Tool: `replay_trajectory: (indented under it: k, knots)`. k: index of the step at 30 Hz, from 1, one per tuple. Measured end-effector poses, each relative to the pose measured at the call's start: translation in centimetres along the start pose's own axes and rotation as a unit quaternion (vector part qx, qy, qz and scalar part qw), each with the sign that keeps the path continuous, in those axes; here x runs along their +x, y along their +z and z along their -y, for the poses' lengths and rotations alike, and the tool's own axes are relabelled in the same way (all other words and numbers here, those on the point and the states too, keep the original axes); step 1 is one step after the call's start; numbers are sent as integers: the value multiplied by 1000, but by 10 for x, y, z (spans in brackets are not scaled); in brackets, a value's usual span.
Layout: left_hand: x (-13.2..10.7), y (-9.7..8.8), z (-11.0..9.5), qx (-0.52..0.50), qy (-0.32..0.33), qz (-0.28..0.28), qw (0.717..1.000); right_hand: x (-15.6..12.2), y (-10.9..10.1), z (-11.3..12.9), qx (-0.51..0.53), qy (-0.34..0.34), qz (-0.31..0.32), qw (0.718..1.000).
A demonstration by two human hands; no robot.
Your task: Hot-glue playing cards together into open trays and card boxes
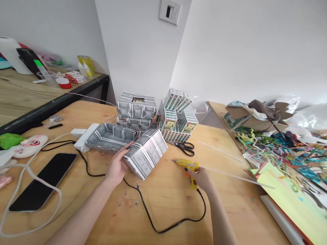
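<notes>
My left hand (118,166) grips the near edge of a structure made of grey patterned small boxes (143,153), with fingers curled over its rim. An open tray-like part of the same structure (109,136) stretches to the left. My right hand (200,177) is closed round the handle of a yellow hot glue gun (187,164), whose nozzle points left toward the boxes, a short gap away. Its black cord (176,223) loops across the wooden table (166,194).
Stacks of small boxes (136,107) and green-labelled packs (178,119) stand behind, with black scissors (186,147) beside them. A black phone (43,182), white power strip (83,137) and cables lie at left. Coloured paper (288,194), pipe cleaners and glue sticks (237,175) fill the right.
</notes>
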State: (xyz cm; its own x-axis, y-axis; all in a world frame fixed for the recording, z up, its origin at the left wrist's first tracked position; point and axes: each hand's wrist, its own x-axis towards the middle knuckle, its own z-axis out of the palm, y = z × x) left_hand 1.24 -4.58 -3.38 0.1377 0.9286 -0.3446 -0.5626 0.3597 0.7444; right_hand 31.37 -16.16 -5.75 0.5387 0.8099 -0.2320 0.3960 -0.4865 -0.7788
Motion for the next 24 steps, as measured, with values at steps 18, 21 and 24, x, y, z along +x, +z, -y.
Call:
replay_trajectory:
  k: [18,21,24]
  knots:
    - [-3,-7,7,-137,-86,63,985,-43,112,72,465,0,292,836]
    - [-6,-7,5,-121,-102,99,982,-42,118,66,546,62,243,799]
    - [-8,-4,1,-74,-106,116,985,-42,113,61,544,88,229,802]
